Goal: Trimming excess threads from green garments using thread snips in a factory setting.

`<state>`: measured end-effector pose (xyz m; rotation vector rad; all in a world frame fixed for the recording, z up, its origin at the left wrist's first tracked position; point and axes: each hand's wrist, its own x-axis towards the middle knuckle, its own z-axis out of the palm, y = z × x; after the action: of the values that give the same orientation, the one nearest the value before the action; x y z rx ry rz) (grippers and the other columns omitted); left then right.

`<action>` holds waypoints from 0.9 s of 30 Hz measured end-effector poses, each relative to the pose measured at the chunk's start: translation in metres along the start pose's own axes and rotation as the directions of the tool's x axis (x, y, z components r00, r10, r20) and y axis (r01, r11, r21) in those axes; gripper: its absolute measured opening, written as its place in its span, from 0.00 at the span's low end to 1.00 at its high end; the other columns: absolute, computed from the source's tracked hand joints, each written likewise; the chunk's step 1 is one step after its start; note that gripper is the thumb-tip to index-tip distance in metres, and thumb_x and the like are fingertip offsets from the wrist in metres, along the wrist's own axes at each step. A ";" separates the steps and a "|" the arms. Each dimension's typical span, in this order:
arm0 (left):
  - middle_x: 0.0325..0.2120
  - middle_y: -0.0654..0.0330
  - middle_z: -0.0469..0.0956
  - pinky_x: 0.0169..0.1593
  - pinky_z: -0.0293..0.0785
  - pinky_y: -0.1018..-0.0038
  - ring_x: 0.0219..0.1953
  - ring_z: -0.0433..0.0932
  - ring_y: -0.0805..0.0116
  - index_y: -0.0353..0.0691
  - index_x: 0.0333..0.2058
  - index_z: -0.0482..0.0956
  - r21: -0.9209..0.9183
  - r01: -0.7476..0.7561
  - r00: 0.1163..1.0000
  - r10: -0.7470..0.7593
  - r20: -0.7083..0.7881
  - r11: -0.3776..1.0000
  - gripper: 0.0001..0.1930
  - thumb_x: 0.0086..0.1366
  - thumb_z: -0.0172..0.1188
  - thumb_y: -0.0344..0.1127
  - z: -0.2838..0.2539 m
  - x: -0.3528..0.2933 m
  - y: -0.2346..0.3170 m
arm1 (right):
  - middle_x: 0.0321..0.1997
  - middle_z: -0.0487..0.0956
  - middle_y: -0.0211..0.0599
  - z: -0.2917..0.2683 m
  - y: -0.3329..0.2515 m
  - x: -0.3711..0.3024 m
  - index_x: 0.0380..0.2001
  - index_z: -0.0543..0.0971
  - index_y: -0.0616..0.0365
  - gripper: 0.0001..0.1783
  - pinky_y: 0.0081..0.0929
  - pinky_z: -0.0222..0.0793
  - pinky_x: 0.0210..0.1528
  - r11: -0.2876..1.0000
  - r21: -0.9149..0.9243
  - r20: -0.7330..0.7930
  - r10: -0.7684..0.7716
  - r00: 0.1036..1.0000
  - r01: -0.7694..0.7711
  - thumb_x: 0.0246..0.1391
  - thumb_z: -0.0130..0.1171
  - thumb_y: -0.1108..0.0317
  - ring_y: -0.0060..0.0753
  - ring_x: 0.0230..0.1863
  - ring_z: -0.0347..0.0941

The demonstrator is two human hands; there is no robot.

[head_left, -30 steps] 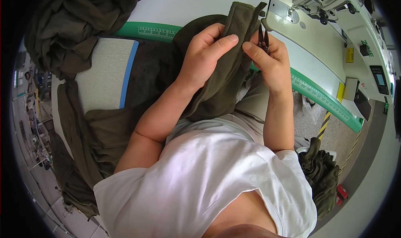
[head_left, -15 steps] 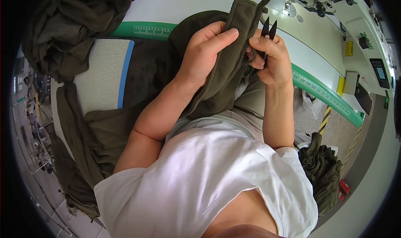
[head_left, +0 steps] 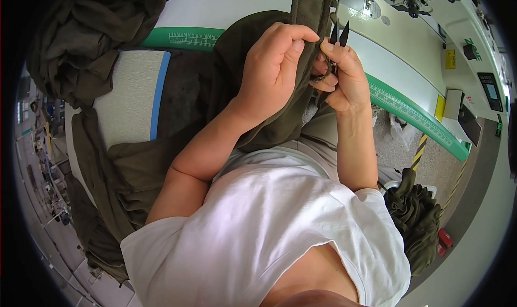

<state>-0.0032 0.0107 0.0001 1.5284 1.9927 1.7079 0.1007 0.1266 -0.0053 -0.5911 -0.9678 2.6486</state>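
Observation:
A dark olive fleece garment (head_left: pixel 283 121) hangs between my hands over my lap, one finished strip (head_left: pixel 305 9) of it standing up above them. On the strip's left side my left hand (head_left: pixel 272 72) is closed on the cloth, its index finger reaching across the strip toward the other hand. My right hand (head_left: pixel 347 75) pinches the strip's right edge between thumb and fingers. That same hand keeps a pair of black thread snips (head_left: pixel 343 35) in its grip, blades pointing up and apart. The fingertips behind the cloth are partly hidden.
A green measuring tape (head_left: pixel 412 113) runs along the table's edge. Behind it stands a sewing machine (head_left: pixel 412 8). Olive cloth heaps (head_left: pixel 97 32) lie at left beside a grey board with a blue edge (head_left: pixel 129 97). More cloth (head_left: pixel 412 215) is bunched at lower right.
My left hand has shifted its hold, its index finger now stretched across the strip toward the right hand. Both the strip and the right hand with the snips have moved slightly left and up.

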 end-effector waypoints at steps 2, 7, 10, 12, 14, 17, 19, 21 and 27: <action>0.33 0.58 0.77 0.39 0.73 0.77 0.35 0.77 0.71 0.34 0.38 0.72 -0.073 0.061 0.998 -0.062 -0.004 0.995 0.08 0.58 0.57 0.23 0.003 -0.002 0.002 | 0.16 0.66 0.28 -0.001 0.000 0.000 0.23 0.70 0.57 0.11 0.09 0.42 0.11 1.000 -0.009 0.000 -0.011 1.000 0.011 0.57 0.53 0.65 0.10 0.10 0.50; 0.33 0.58 0.77 0.41 0.72 0.76 0.36 0.77 0.69 0.34 0.38 0.73 -0.280 0.225 0.973 -0.230 0.016 0.933 0.13 0.52 0.60 0.22 0.005 0.000 0.005 | 0.17 0.66 0.27 -0.008 -0.002 -0.001 0.23 0.70 0.57 0.12 0.09 0.42 0.11 0.999 -0.036 0.044 -0.029 0.999 0.031 0.59 0.53 0.63 0.10 0.11 0.50; 0.34 0.58 0.77 0.41 0.72 0.76 0.36 0.77 0.68 0.34 0.38 0.73 -0.283 0.231 0.972 -0.235 0.019 0.931 0.14 0.50 0.61 0.22 0.005 0.002 0.004 | 0.18 0.66 0.27 -0.013 -0.006 -0.001 0.24 0.70 0.57 0.13 0.09 0.42 0.12 0.999 -0.039 0.060 -0.033 0.998 0.035 0.59 0.53 0.63 0.10 0.12 0.50; 0.34 0.58 0.77 0.41 0.72 0.76 0.36 0.76 0.68 0.34 0.39 0.73 -0.223 0.196 0.980 -0.199 0.009 0.955 0.15 0.50 0.60 0.21 0.005 0.002 0.003 | 0.19 0.66 0.27 -0.016 -0.007 -0.002 0.26 0.71 0.58 0.12 0.09 0.42 0.12 0.998 -0.037 0.054 -0.043 0.998 0.045 0.59 0.53 0.62 0.09 0.13 0.51; 0.34 0.58 0.77 0.41 0.72 0.77 0.36 0.76 0.68 0.35 0.38 0.73 -0.211 0.195 0.980 -0.199 0.002 0.958 0.14 0.50 0.60 0.21 0.005 0.003 0.005 | 0.20 0.67 0.27 -0.008 -0.009 -0.007 0.28 0.72 0.59 0.12 0.09 0.43 0.13 0.968 -0.222 -0.043 -0.130 0.991 0.117 0.59 0.53 0.61 0.09 0.14 0.53; 0.34 0.58 0.77 0.41 0.72 0.77 0.36 0.76 0.68 0.35 0.38 0.73 -0.189 0.194 0.980 -0.200 -0.010 0.963 0.14 0.50 0.60 0.21 0.006 0.004 0.005 | 0.22 0.68 0.28 -0.002 -0.010 -0.017 0.33 0.73 0.60 0.13 0.10 0.45 0.15 0.795 -0.579 -0.178 -0.340 0.923 0.181 0.59 0.53 0.60 0.09 0.17 0.55; 0.35 0.58 0.77 0.41 0.72 0.77 0.36 0.76 0.68 0.35 0.38 0.73 -0.173 0.221 0.974 -0.227 -0.013 0.960 0.14 0.50 0.60 0.21 0.005 0.003 0.006 | 0.23 0.69 0.28 -0.006 -0.010 -0.024 0.36 0.74 0.60 0.14 0.11 0.48 0.18 0.726 -0.510 -0.099 -0.582 0.808 0.461 0.57 0.55 0.59 0.11 0.18 0.56; 0.35 0.58 0.77 0.41 0.72 0.77 0.36 0.76 0.69 0.35 0.38 0.74 -0.165 0.239 0.970 -0.244 -0.014 0.957 0.14 0.51 0.60 0.21 0.005 0.003 0.005 | 0.24 0.69 0.28 -0.003 -0.007 -0.034 0.37 0.74 0.60 0.14 0.11 0.50 0.20 0.665 -0.466 -0.071 -0.686 0.724 0.584 0.57 0.57 0.59 0.12 0.19 0.57; 0.36 0.63 0.75 0.41 0.71 0.82 0.37 0.74 0.78 0.33 0.42 0.72 -0.154 0.189 0.982 -0.191 0.003 0.970 0.15 0.54 0.58 0.19 0.005 0.003 0.003 | 0.22 0.69 0.28 0.014 0.002 -0.056 0.34 0.74 0.63 0.11 0.15 0.55 0.25 0.397 -0.853 0.109 -0.500 0.859 0.339 0.58 0.56 0.64 0.17 0.22 0.57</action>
<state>0.0006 0.0163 0.0021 1.2382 1.8928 1.7495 0.1434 0.0965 0.0194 -0.6039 -2.0572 1.4749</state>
